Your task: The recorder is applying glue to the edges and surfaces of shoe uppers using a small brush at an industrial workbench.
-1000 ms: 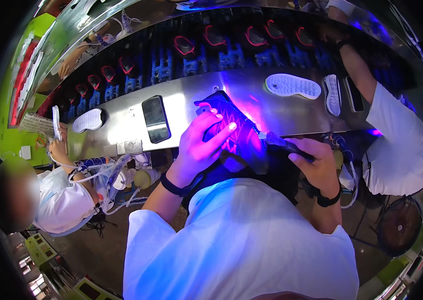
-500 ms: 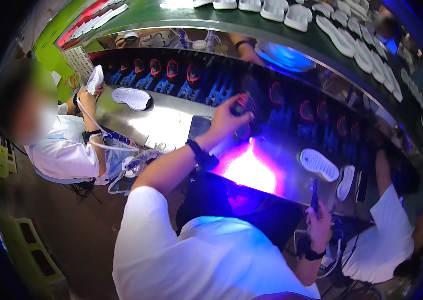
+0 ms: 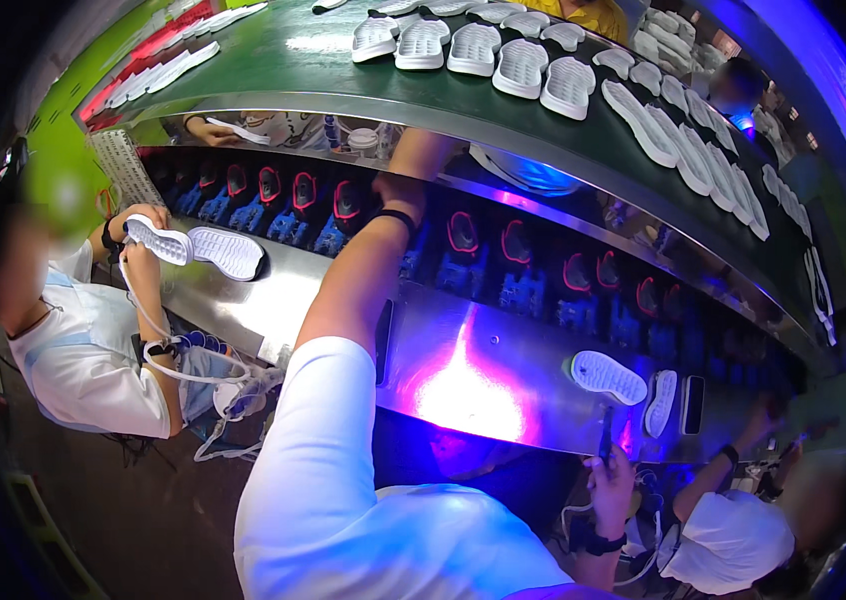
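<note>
My left hand (image 3: 400,190) reaches far forward over the metal bench to the row of dark, red-lined shoe uppers (image 3: 347,201) on blue holders. Its fingers are blurred and partly hidden near the steel edge, so what they touch is not shown. Low on the right, my right hand (image 3: 613,487) is closed around a slim dark tool (image 3: 606,436) pointing up at the bench edge. Just beyond that tool lies a white shoe sole (image 3: 610,379), and a second sole (image 3: 660,404) rests to its right.
Bright pink-violet light falls on the metal bench (image 3: 533,345). Above runs a green belt (image 3: 313,78) carrying several white soles (image 3: 520,68). A co-worker (image 3: 108,345) at left holds a sole; another (image 3: 733,540) sits at right. A dark phone (image 3: 692,404) lies beside the soles.
My left hand has gone from above the bench, where it held a dark shoe upper, forward to the row. My right hand keeps the slim tool. The whole view has shifted.
</note>
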A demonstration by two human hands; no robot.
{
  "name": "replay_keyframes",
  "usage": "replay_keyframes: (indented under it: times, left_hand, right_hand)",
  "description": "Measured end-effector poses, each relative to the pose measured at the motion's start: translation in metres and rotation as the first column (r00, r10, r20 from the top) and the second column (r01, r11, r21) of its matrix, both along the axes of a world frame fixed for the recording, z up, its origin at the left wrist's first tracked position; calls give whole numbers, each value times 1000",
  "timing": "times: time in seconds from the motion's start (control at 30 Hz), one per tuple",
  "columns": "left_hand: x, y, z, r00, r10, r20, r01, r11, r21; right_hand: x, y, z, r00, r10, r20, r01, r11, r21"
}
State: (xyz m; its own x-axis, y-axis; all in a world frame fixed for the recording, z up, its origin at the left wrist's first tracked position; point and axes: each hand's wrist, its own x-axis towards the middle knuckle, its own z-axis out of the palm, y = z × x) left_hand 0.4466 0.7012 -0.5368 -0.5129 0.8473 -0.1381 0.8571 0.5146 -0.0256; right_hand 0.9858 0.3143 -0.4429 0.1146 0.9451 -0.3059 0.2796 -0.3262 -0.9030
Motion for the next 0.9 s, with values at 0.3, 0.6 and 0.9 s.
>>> replay_keyframes:
  times: [0.3,0.6,0.9]
  left_hand:
    - [86,-18,4,932,-154,328,89,974,207]
    - [42,7,-51,927,-358,-108,353,933,-66]
    - [182,30,-3,827,-530,186,518,848,113]
  right_hand:
    - [-6,26,-9,995,-75,-67,77,997,17]
    - [23,18,-33,993,-80,-84,86,993,83]
    - [36,-4,-19,979,-198,-48,203,932,300]
